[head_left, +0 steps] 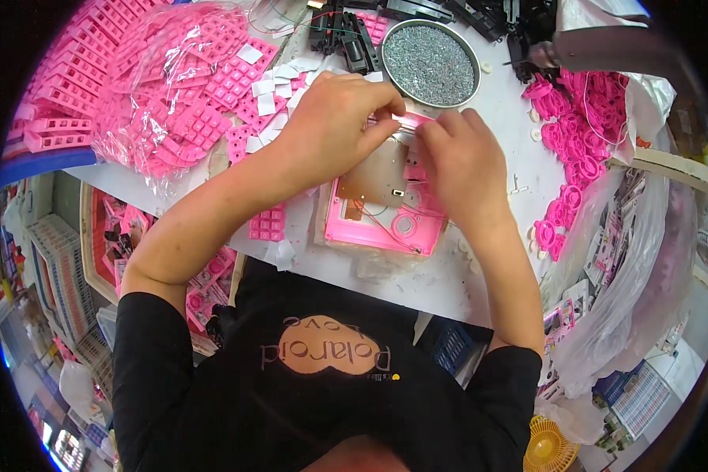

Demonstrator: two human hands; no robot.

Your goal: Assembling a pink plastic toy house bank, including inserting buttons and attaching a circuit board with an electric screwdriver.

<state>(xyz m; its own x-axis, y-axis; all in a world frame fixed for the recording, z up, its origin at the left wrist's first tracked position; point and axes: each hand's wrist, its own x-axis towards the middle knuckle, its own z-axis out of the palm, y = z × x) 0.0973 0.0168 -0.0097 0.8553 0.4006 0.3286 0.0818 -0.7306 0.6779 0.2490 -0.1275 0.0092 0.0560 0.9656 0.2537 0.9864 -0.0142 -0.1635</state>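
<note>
In front of me lies a pink plastic casing with a flat brownish circuit board inside it. Thin red wires and a round opening show in its near part. My left hand reaches over the casing's far left side, thumb and fingers pinched together near the far edge. Across from it, my right hand bends its fingertips down at the far right edge, also closed. Whatever small piece sits between the fingertips is hidden or too small to name. A block of pink keypad buttons rests left of the casing.
A round metal tray of small screws stands just beyond my hands. Bagged pink keypads heap up at left, with white paper squares beside them. Pink oval parts lie at right, below a dark tool arm. Black parts sit behind.
</note>
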